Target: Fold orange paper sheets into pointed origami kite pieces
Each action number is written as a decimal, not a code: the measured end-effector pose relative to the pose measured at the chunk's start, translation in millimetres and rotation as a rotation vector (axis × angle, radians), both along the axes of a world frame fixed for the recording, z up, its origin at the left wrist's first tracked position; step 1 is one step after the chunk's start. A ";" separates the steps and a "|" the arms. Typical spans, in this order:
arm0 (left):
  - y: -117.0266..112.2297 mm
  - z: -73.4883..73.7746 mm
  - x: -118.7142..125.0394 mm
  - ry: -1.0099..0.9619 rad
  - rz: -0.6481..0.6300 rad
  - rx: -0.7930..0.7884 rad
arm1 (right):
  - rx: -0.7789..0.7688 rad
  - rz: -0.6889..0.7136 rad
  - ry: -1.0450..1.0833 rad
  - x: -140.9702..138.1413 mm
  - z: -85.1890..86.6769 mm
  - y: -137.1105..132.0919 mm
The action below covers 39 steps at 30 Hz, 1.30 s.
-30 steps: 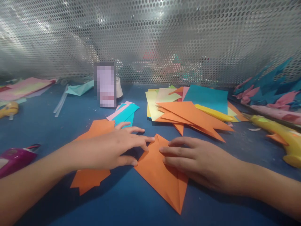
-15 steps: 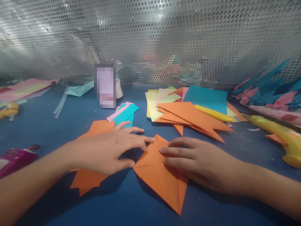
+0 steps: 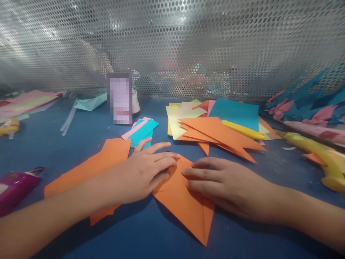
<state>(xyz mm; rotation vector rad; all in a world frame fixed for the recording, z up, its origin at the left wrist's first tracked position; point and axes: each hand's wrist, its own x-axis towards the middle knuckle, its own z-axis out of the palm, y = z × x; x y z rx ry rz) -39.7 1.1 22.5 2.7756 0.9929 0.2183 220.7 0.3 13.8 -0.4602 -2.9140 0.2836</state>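
A folded sheet of orange paper [image 3: 185, 212] with crease lines lies on the blue tabletop, one point toward me. My right hand [image 3: 231, 187] rests on its right side, fingers stretched out and pressing it down. My left hand [image 3: 142, 171] reaches over its upper left edge. The fingers there are apart and slightly bent, with fingertips near the top corner and the thumb by the left edge. Under my left wrist and forearm lie more orange paper pieces [image 3: 88, 167], partly hidden.
Behind are blue and pink strips [image 3: 144, 131], a phone-like pixelated screen [image 3: 121, 100], and a pile of coloured paper [image 3: 237, 111] with folded orange pieces [image 3: 215, 133] and a yellow tool [image 3: 242, 130]. A yellow glue gun [image 3: 309, 151] lies right, a purple device [image 3: 18, 187] left. Perforated metal [image 3: 172, 43] stands behind.
My left hand has shifted slightly right and up over the paper's upper left edge, its thumb now drawn in closer to the fingers. My right hand stays in place.
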 end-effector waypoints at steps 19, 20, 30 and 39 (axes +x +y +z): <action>5.2 -8.0 4.2 -0.243 -0.086 0.037 | -0.015 -0.280 0.227 -1.9 -8.6 -1.1; 4.5 -8.9 6.0 -0.261 -0.074 0.035 | -0.009 -0.310 0.233 -2.9 -8.5 -1.3; 1.1 -11.6 12.9 -0.190 -0.057 0.046 | -0.043 -0.560 0.406 -1.0 -2.3 1.8; 2.0 -10.7 12.5 -0.119 -0.054 0.032 | 0.045 -0.517 0.385 4.1 -7.1 11.3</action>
